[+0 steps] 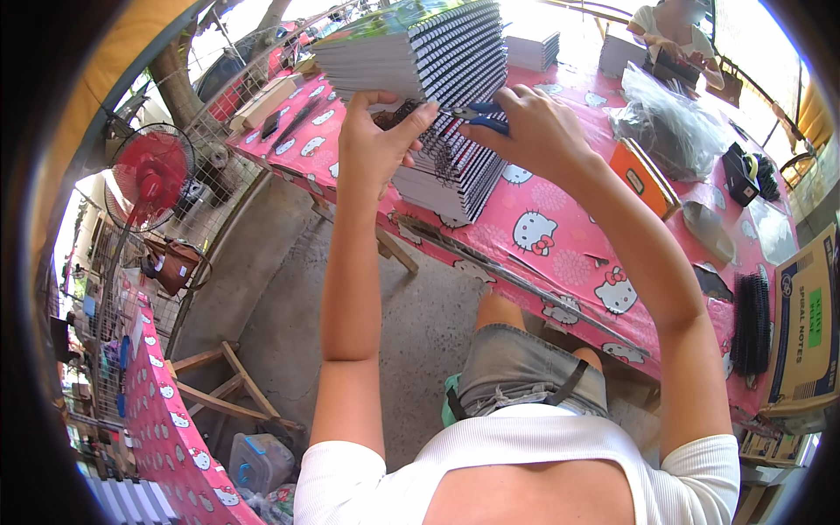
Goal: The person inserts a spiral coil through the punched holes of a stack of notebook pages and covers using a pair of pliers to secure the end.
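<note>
here, black-coiled notebook stack (451,166), left hand (378,140) steadying, right hand (534,131) apparently gripping blue pliers (481,114)

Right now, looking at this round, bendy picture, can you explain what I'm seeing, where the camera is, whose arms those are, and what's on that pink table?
There is no machine here. The camera sits on a person's head and looks down, so both bare arms coming from the bottom edge are that person's own. The wide lens bends straight lines near the rim.

The left hand grips a spiral-bound notebook by its wire edge. The right hand holds blue-handled pliers against that wire.

Below the hands stands a stack of notebooks on a table with a pink cartoon-cat cloth. Also on it are a clear plastic bag, an orange booklet and black wire coils. Another person sits at the far end, top right. A red fan stands to the left.
</note>
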A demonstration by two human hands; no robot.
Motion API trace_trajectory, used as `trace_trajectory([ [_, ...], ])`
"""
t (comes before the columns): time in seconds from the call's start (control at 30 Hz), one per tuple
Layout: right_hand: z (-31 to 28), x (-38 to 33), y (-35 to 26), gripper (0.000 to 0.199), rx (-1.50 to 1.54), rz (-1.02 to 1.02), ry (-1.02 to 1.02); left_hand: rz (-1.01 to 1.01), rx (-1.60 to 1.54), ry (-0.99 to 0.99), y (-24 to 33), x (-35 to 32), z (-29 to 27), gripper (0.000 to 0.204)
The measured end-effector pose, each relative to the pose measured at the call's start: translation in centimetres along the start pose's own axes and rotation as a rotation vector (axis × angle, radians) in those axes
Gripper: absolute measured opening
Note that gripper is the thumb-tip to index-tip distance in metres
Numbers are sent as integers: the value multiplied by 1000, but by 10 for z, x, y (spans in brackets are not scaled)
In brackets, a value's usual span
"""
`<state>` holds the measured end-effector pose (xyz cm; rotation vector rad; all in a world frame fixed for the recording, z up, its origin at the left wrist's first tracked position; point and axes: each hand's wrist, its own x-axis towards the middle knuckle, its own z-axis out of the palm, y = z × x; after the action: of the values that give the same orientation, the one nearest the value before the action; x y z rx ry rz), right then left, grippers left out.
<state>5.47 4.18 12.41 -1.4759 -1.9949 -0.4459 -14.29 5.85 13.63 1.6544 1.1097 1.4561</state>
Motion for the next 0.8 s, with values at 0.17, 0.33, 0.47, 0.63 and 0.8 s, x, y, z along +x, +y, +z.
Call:
trace_trajectory([
  [0.17, -4, 7, -17, 59, 84, 181, -356, 23, 37, -28, -13, 4, -6, 45],
  [0.33, 8, -10, 1, 60, 12, 81, -161, -29, -47, -37, -15, -1, -4, 49],
  [0.47, 17, -5, 2, 63, -43, -59, 116, 9, 35, -29, -14, -3, 3, 36],
  [0.63, -1, -3, -16, 58, 58, 153, -362, -15, -4, -61, -31, 2, -8, 44],
  [0.8, 23, -17, 8, 57, -8, -94, 202, -57, 59, -20, -14, -7, 1, 41],
])
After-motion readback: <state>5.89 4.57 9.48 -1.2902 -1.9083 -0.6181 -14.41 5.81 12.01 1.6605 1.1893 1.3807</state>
